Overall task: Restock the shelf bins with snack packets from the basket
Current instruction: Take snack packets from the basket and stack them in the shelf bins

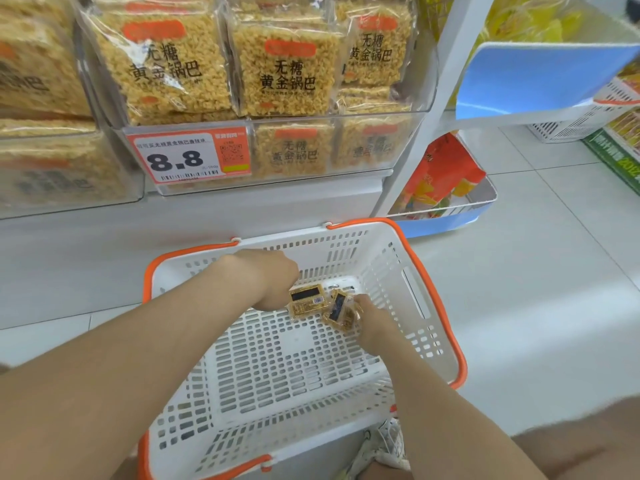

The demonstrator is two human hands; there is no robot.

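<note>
A white basket (429,299) with an orange rim stands on the floor below the shelf. Two small snack packets lie at its far end. My left hand (270,282) reaches down into the basket and grips the left packet (307,301); its fingers are hidden under the hand. My right hand (372,322) pinches the right packet (341,311), which is tilted. Above, clear shelf bins (408,140) hold many yellow snack packets (284,71) standing upright.
A price tag (188,157) reading 8.8 hangs on the bin's front. To the right stand a white shelf post (426,126), a blue tray (446,223) with orange bags and another white basket (568,126). A shoe (377,448) shows by the basket's near edge.
</note>
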